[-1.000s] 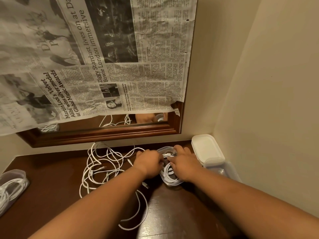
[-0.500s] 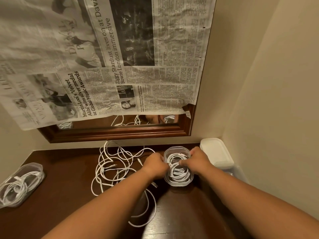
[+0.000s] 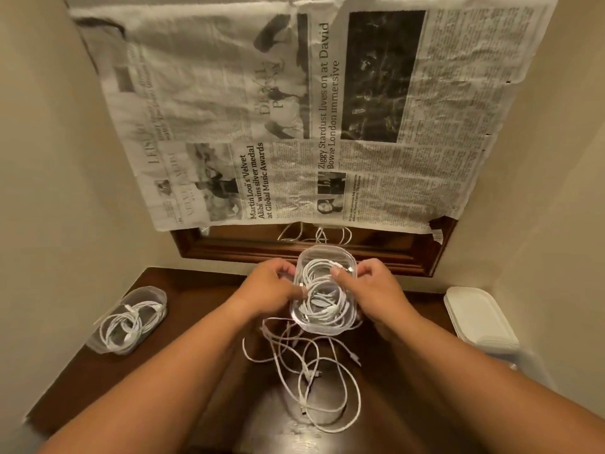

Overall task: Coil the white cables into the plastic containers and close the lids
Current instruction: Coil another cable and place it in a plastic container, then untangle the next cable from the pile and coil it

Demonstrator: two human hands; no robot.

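Visibly, L hand [image 3: 271, 290] & R hand [image 3: 373, 286] fingers grip container [image 3: 324, 327]; loose cable [image 3: 307, 375] partly hidden beneath.

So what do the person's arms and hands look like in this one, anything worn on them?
Both forearms are bare right down to the bottom edge of the head view; no sleeves show. The left hand and right hand wear no gloves, and no watch, bracelet or ring is visible on the wrists or fingers. The thumbnails look short and unpainted.
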